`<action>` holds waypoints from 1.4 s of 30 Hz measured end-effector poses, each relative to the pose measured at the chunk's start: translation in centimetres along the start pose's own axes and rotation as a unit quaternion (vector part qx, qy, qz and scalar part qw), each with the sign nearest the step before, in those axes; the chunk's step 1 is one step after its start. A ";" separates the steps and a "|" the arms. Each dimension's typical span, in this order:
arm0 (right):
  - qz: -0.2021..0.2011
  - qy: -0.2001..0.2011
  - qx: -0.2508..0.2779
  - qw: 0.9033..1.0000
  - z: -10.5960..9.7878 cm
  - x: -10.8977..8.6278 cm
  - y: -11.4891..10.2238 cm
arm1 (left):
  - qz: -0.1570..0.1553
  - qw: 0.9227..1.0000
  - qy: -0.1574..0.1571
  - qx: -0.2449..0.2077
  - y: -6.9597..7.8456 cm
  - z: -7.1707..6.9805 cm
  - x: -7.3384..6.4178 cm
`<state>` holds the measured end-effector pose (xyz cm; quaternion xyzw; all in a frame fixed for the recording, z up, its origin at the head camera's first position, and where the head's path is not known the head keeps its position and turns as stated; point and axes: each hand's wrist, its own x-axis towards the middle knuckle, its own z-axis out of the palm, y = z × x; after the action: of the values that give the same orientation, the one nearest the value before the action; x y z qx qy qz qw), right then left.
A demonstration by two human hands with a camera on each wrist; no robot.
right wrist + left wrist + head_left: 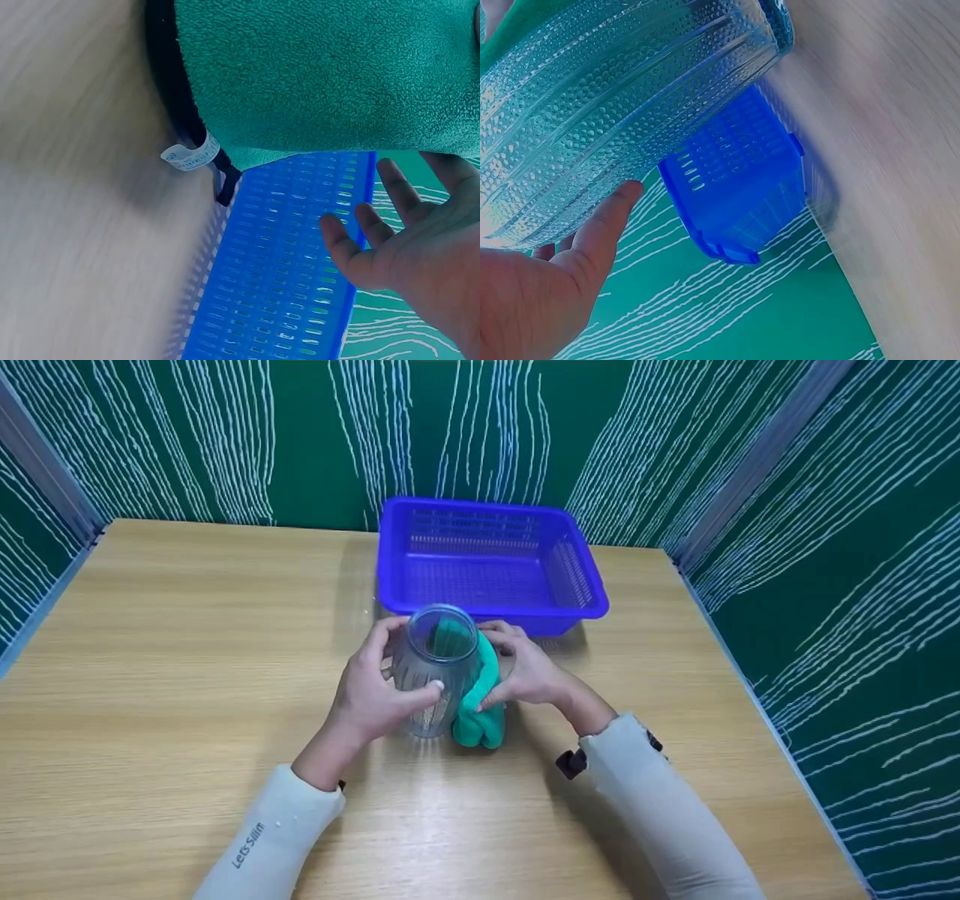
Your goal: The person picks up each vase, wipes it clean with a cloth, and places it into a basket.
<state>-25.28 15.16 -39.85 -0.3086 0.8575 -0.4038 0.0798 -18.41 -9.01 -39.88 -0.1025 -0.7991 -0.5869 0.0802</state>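
Note:
A clear ribbed glass jar [433, 679] stands upright in front of the basket, its round mouth facing up. My left hand [371, 690] holds it from the left, thumb across the near side and fingers round the back. The left wrist view shows the jar's [622, 112] dimpled texture. A folded green cloth [487, 682] lies against the jar's right side; my right hand [529, 667] holds it between thumb and fingers. In the right wrist view the cloth [322, 82] has a dark border and a white label, and several right-hand fingers extend free below it.
Just behind the jar sits a blue perforated plastic basket [480, 611], near the back of the wooden table [187, 660]. Green panels [315, 450] with white wavy lines rise at the back and sides.

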 end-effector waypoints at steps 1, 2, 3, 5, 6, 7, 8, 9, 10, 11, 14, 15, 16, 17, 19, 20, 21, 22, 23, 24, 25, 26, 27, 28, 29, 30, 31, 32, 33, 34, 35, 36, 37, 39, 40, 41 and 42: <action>0.002 0.000 0.001 1.000 0.1 0.0 0.0 | 0.001 1.000 0.000 0.000 0.0 0.0 0.0; 0.004 0.000 0.003 1.000 0.2 0.0 0.1 | 0.001 1.000 0.000 0.000 0.0 0.0 0.0; 0.006 0.001 0.004 1.000 0.3 -0.1 0.1 | 0.002 1.000 0.000 0.000 0.0 0.0 0.0; 0.010 0.001 0.007 1.000 0.5 -0.1 0.3 | 0.003 1.000 0.001 0.001 0.0 0.0 0.1; 0.011 0.001 0.007 1.000 0.6 -0.2 0.4 | 0.004 1.000 0.000 0.001 0.0 0.0 0.1; 0.014 0.000 0.007 1.000 0.8 -0.2 0.5 | 0.005 1.000 0.000 0.002 0.0 0.0 0.0; 0.016 0.000 0.008 1.000 0.9 -0.3 0.6 | 0.005 1.000 0.000 0.002 -0.1 0.0 0.0; 0.019 0.000 0.008 1.000 1.0 -0.3 0.8 | 0.004 1.000 0.000 0.003 -0.1 0.0 0.0; 0.021 -0.001 0.008 1.000 1.2 -0.4 0.9 | 0.003 1.000 -0.001 0.004 -0.1 0.0 0.0; 0.025 -0.003 0.008 1.000 1.3 -0.4 1.0 | 0.002 1.000 -0.001 0.004 -0.1 0.0 0.0; 0.036 -0.007 0.005 0.999 1.6 -0.4 1.2 | -0.004 1.000 -0.002 0.006 0.0 0.0 0.0; 0.041 -0.008 0.004 0.999 1.7 -0.4 1.2 | -0.005 1.000 -0.002 0.006 0.0 0.0 0.0; 0.044 -0.010 0.004 0.999 1.8 -0.4 1.3 | -0.006 1.000 -0.002 0.005 -0.1 0.0 0.0; 0.046 -0.011 0.005 0.999 1.8 -0.4 1.3 | -0.005 1.000 -0.003 0.003 -0.1 0.0 0.0; 0.048 -0.012 0.009 0.999 2.0 -0.4 1.4 | -0.003 1.000 -0.004 -0.001 -0.1 0.0 0.0; 0.047 -0.013 0.011 0.999 2.1 -0.4 1.5 | -0.002 1.000 -0.003 -0.004 -0.1 0.1 0.0; 0.043 -0.013 0.012 0.999 2.1 -0.4 1.5 | -0.001 1.000 -0.004 -0.006 -0.2 0.1 0.0; 0.040 -0.013 0.011 0.999 2.2 -0.4 1.6 | 0.000 1.000 -0.003 -0.007 -0.2 0.1 0.0; 0.037 -0.013 0.011 0.999 2.3 -0.4 1.7 | 0.000 1.000 -0.003 -0.007 -0.2 0.1 0.0; 0.037 -0.013 0.010 0.999 2.4 -0.4 1.8 | 0.000 1.000 -0.002 -0.007 -0.2 0.1 0.0; 0.040 -0.013 0.010 0.999 2.5 -0.4 1.9 | -0.001 1.000 -0.001 -0.005 -0.1 0.1 0.0; 0.044 -0.013 0.008 0.999 2.6 -0.4 1.9 | -0.001 1.000 0.000 -0.004 -0.1 0.1 -0.1; 0.049 -0.014 0.008 0.999 2.7 -0.4 2.0 | -0.001 1.000 -0.001 -0.003 -0.2 0.1 -0.1; 0.058 -0.015 0.009 0.998 2.8 -0.4 2.0 | 0.001 1.000 0.000 -0.002 -0.2 0.0 -0.1; 0.067 -0.016 0.011 0.998 2.9 -0.4 2.0 | 0.002 1.000 0.000 -0.002 -0.1 0.0 -0.1; 0.076 -0.017 0.012 0.997 2.9 -0.4 2.0 | 0.003 1.000 0.000 -0.002 -0.2 0.0 -0.1; 0.082 -0.018 0.012 0.996 3.0 -0.4 2.1 | 0.005 1.000 0.000 -0.003 -0.2 0.0 -0.1; 0.085 -0.018 0.012 0.996 3.1 -0.4 2.1 | 0.006 1.000 0.001 -0.004 -0.2 0.0 -0.1; 0.086 -0.018 0.013 0.996 3.2 -0.4 2.1 | 0.008 1.000 0.001 -0.005 -0.2 0.0 0.0; 0.086 -0.018 0.011 0.996 3.3 -0.4 2.2 | 0.008 1.000 0.001 -0.006 -0.2 0.0 0.0; 0.083 -0.018 0.008 0.996 3.4 -0.4 2.3 | 0.008 1.000 0.000 -0.007 -0.3 0.0 0.0; 0.080 -0.018 0.006 0.997 3.5 -0.4 2.3 | 0.007 1.000 0.000 -0.007 -0.3 0.0 0.0; 0.075 -0.018 0.005 0.997 3.6 -0.4 2.4 | 0.006 1.000 0.000 -0.007 -0.3 0.0 0.0; 0.069 -0.018 0.000 0.997 3.8 -0.4 2.5 | 0.003 1.000 -0.001 -0.006 -0.2 0.1 0.0; 0.066 -0.018 -0.003 0.998 3.9 -0.4 2.5 | 0.002 1.000 -0.001 -0.005 -0.2 0.1 0.0; 0.066 -0.017 -0.004 0.998 3.9 -0.4 2.6 | 0.002 1.000 -0.001 -0.003 -0.1 0.0 0.0; 0.067 -0.016 -0.005 0.998 3.9 -0.4 2.6 | 0.001 1.000 0.000 -0.001 -0.1 0.0 0.0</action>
<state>-24.67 14.09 -44.42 -0.2570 0.8768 -0.3884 0.1193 -18.42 -9.00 -40.01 -0.1033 -0.7982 -0.5880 0.0806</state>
